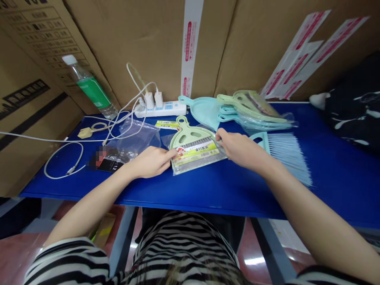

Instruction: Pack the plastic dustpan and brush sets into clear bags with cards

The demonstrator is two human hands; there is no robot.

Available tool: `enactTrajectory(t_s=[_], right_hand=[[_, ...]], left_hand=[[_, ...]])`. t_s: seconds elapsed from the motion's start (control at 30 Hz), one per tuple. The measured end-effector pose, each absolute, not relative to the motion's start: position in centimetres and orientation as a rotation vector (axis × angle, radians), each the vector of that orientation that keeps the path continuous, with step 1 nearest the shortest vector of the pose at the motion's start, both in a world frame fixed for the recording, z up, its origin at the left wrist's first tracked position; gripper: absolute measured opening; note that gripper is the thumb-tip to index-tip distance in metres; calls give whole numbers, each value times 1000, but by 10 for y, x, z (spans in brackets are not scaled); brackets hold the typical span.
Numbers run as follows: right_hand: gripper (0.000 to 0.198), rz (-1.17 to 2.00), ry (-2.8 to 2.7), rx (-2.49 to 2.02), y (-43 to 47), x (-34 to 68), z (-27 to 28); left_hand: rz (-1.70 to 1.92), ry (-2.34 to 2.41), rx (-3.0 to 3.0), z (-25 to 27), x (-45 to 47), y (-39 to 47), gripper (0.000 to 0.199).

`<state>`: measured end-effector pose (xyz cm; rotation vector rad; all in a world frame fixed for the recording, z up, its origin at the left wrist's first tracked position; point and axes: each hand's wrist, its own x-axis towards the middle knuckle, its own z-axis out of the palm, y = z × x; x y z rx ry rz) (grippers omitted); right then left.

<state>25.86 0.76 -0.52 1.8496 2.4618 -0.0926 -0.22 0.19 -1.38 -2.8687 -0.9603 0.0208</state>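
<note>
Holding bagged green dustpan [192, 133] at the middle of the bench [148, 194], clamped at its left edge by left hand [152, 162] and at its upper right by right hand [237, 148]. With slick film [182, 168] and uneven pull, could slip loose; with a rightward jerk, could knock blue brush [289, 154].

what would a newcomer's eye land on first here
Probably the wrapped pale green dustpan, held between the left hand and the right hand over the blue table. Then the green-labelled bottle at the back left, and the light blue brush beside the right forearm.
</note>
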Motion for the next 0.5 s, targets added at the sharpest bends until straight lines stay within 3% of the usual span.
enactTrajectory(t_s=[0.13, 0.43, 0.5], right_hand=[[26, -128, 2561, 1940, 14, 262, -13], [6, -515, 2789, 2160, 27, 271, -10], [9, -649, 2796, 2162, 28, 273, -8]], left_hand=[[-75, -884, -2990, -13, -3, 0, 22], [-289, -502, -2847, -14, 0, 1, 26], [-312, -434, -2759, -14, 1, -1, 27]])
